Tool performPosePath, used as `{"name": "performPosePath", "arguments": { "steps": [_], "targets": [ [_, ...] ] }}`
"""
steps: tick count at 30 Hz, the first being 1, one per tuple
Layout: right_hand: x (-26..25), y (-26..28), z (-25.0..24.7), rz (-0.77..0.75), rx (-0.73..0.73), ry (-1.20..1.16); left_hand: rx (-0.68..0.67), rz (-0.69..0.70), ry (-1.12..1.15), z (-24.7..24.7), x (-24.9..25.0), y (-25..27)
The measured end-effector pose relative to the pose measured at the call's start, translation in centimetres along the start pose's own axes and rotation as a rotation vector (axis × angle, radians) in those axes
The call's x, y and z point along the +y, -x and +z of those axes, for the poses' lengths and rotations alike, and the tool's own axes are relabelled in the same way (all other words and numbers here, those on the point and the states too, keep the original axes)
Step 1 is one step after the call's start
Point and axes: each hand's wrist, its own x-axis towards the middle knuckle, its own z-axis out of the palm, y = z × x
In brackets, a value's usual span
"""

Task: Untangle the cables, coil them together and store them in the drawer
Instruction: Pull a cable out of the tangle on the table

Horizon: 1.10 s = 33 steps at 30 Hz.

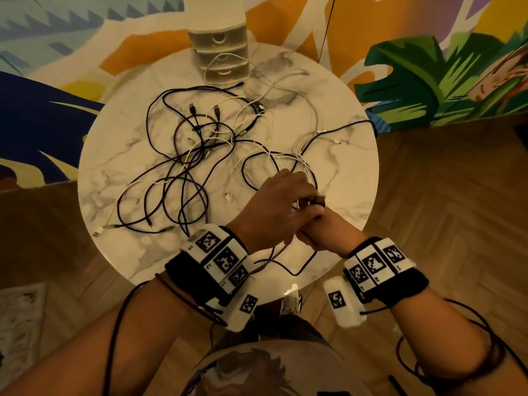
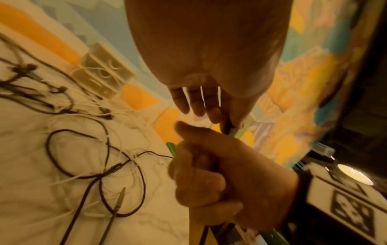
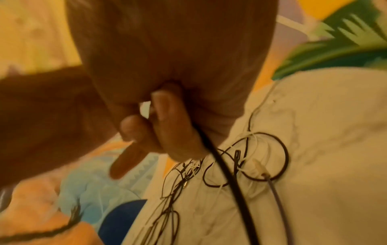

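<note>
A tangle of black and white cables sprawls over the round marble table. Both hands meet above the table's front right. My right hand is curled into a fist round a black cable, which runs down from it toward the table. My left hand reaches over that fist and pinches the same cable's end between thumb and forefinger; its other fingers hang loosely. A slack loop of that cable droops over the table's near edge. The small translucent drawer unit stands at the far edge, its drawers closed.
White cables trail in front of the drawer unit and to the right. A USB plug lies near the table's left front edge. Wooden floor surrounds the table, and a painted wall rises behind it.
</note>
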Motion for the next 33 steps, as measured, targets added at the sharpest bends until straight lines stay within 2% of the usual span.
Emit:
{"name": "performPosePath", "arguments": {
  "steps": [2, 4, 5, 6, 7, 9, 10, 11, 13, 14, 16, 19, 20, 22, 24, 25, 26, 28, 30, 33],
  "targets": [
    [-0.4, -0.2, 0.0, -0.039, -0.010, 0.070, 0.077, -0.003, -0.015, 0.4, 0.1, 0.1],
    [-0.7, -0.4, -0.2, -0.063, 0.084, -0.065, 0.198, -0.175, 0.112, 0.8, -0.9, 1.0],
    [-0.6, -0.5, -0.4, -0.052, 0.174, -0.205, 0.187, -0.282, 0.173, 1.2, -1.6, 1.9],
    [-0.6, -0.8, -0.5, -0.042, 0.250, -0.375, 0.085, -0.380, 0.200, 2.0, -2.2, 3.0],
    [-0.6, -1.1, -0.5, -0.046, 0.299, -0.533, -0.089, -0.432, 0.185, 3.2, -2.6, 4.2],
    [-0.8, -1.7, -0.6, -0.056, 0.304, -0.803, -0.453, -0.427, 0.163, 6.5, -3.1, 6.5],
    [-0.8, -2.0, -0.8, -0.050, 0.276, -0.910, -0.557, -0.422, 0.162, 7.9, -3.1, 7.6],
    [-0.9, -2.1, -1.2, -0.046, 0.260, -1.003, -0.605, -0.434, 0.165, 8.8, -3.4, 8.4],
    [-0.5, -2.4, -2.3, -0.050, 0.292, -1.158, -0.605, -0.574, 0.164, 8.4, -4.9, 9.7],
    [-0.2, -2.4, -2.8, -0.050, 0.358, -1.215, -0.559, -0.655, 0.144, 7.3, -6.0, 10.1],
    [0.6, -2.5, -3.6, -0.055, 0.540, -1.264, -0.349, -0.734, 0.080, 4.0, -8.6, 10.2],
    [0.7, -1.8, -3.2, -0.114, 0.741, -1.143, -0.007, -0.715, -0.017, -0.7, -10.6, 8.0],
    [0.2, -1.2, -2.7, -0.160, 0.747, -1.013, 0.059, -0.690, -0.102, -1.6, -10.3, 7.1],
    [-1.0, 0.0, -1.1, -0.222, 0.636, -0.596, 0.149, -0.665, -0.274, -1.7, -8.5, 5.3],
    [-2.0, 1.0, 1.1, -0.198, 0.384, -0.210, 0.154, -0.630, -0.409, -0.8, -5.2, 4.1],
    [-2.1, 1.3, 2.1, -0.155, 0.270, -0.106, 0.126, -0.591, -0.469, 0.0, -3.6, 3.7],
    [-2.0, 1.2, 2.7, -0.102, 0.218, -0.072, 0.098, -0.548, -0.485, 1.0, -2.3, 3.5],
    [-1.5, 0.6, 3.1, -0.026, 0.253, -0.117, 0.076, -0.438, -0.418, 2.7, -0.7, 3.9],
    [-0.7, -0.3, 3.0, -0.055, 0.311, -0.085, 0.036, -0.351, -0.345, 4.2, -0.2, 4.8],
    [0.5, -1.2, 3.1, -0.106, 0.315, 0.002, -0.029, -0.384, -0.185, 6.0, -0.9, 6.6]
  ]
}}
